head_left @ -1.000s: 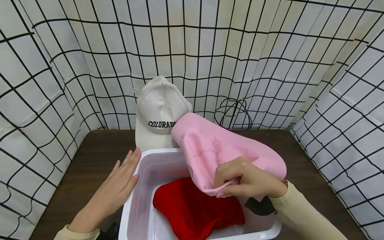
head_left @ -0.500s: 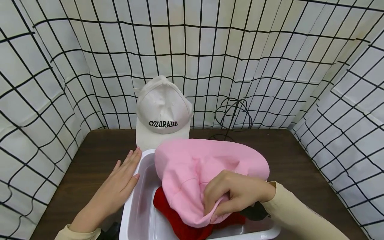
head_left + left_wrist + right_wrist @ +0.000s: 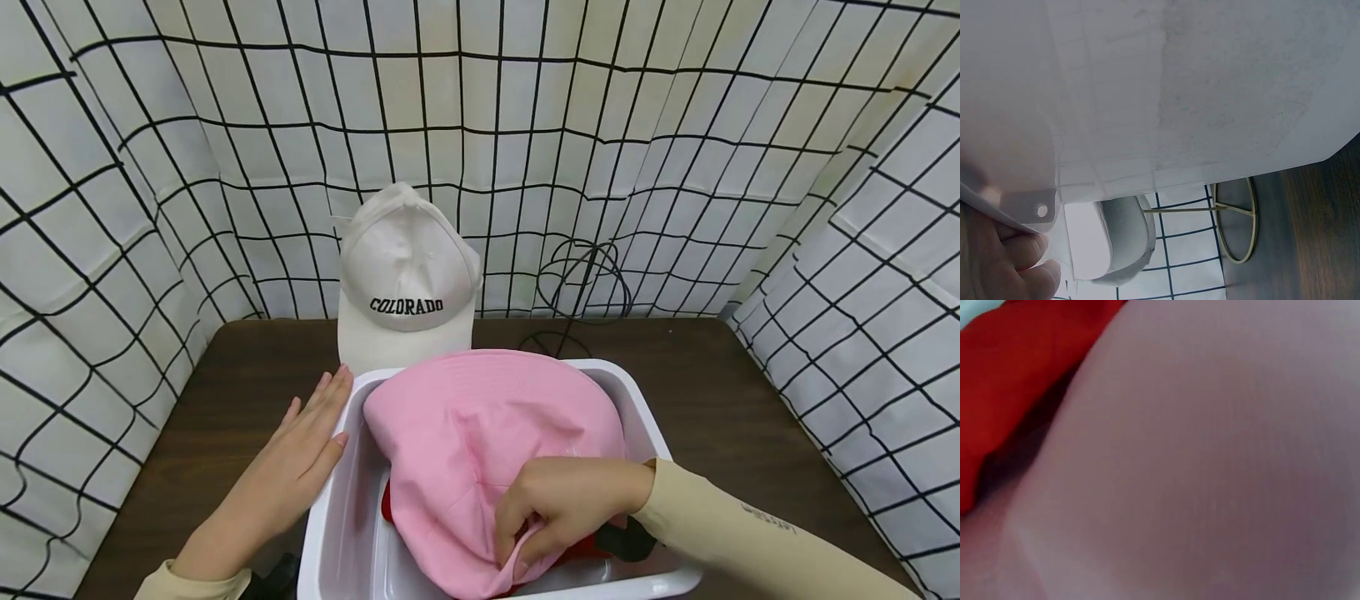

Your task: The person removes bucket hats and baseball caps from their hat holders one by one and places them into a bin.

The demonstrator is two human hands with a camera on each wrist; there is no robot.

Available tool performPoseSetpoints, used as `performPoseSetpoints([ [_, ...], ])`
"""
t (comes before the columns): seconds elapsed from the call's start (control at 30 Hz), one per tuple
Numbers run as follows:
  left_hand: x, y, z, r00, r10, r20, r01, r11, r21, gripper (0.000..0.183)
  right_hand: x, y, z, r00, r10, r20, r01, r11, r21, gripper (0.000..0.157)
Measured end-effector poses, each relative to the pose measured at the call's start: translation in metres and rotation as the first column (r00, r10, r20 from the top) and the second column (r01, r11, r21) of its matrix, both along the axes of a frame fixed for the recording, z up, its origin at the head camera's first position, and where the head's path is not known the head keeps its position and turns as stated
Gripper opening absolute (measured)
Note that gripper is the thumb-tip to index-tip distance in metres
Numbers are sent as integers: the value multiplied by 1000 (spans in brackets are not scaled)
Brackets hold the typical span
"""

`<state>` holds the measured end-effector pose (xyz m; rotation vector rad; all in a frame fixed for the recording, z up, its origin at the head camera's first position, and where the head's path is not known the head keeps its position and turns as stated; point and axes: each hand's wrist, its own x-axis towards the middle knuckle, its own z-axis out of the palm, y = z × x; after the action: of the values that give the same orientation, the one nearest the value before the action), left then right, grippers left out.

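Note:
A pink bucket hat (image 3: pixel 487 417) lies in the white plastic tub (image 3: pixel 645 417), its brim spread toward the back wall. My right hand (image 3: pixel 555 508) pinches the hat's near edge with thumb and fingers. Beneath the hat is a red knitted cloth item (image 3: pixel 585 552), mostly covered; the red fabric (image 3: pixel 1016 381) also appears beside the blurred pink hat (image 3: pixel 1197 450) in the right wrist view. My left hand (image 3: pixel 288 467) rests along the tub's left rim with its fingers straight. In the left wrist view, the left hand's fingers (image 3: pixel 1025 250) are at the rim of the tub (image 3: pixel 1210 94).
A white cap (image 3: pixel 405 267) lettered COLORADO stands behind the tub, on a stand whose wire base (image 3: pixel 1254 231) shows in the left wrist view. A coiled black cable (image 3: pixel 588 279) is at the back. Black wire grid panels (image 3: pixel 600 108) enclose the dark wooden table (image 3: pixel 247 375).
The pink bucket hat has moved left and down into the tub with my right hand, uncovering the white cap and covering most of the red item. My left hand has stayed at the rim.

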<state>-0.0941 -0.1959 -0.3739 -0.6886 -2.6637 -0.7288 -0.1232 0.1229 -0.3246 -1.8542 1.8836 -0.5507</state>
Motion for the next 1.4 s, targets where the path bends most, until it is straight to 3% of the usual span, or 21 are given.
performPoseSetpoints([
  [0.3,0,0,0,1000,-6,7,6,1000,3,60,3,2,-2,995,9,96,-12,999,36,6],
  [0.6,-1,1,1,1000,-14,4,14,1000,8,61,3,2,-7,997,13,81,-18,998,60,8],
  [0.9,-1,1,1,1000,-15,12,15,1000,19,61,3,0,-17,976,-72,204,26,976,218,7],
  [1.07,-1,2,1,1000,-18,7,17,1000,22,61,3,0,-11,968,-90,235,32,970,241,8],
  [1.23,-1,3,2,1000,-20,-6,20,1000,9,61,-7,-1,11,968,-169,188,164,986,43,8],
  [1.3,-1,2,2,1000,-19,-6,20,1000,8,61,-13,-4,19,959,-241,147,247,969,-25,7],
  [1.4,0,1,2,1000,-15,-2,15,1000,11,61,-21,-14,24,930,-340,142,349,936,-44,4],
])
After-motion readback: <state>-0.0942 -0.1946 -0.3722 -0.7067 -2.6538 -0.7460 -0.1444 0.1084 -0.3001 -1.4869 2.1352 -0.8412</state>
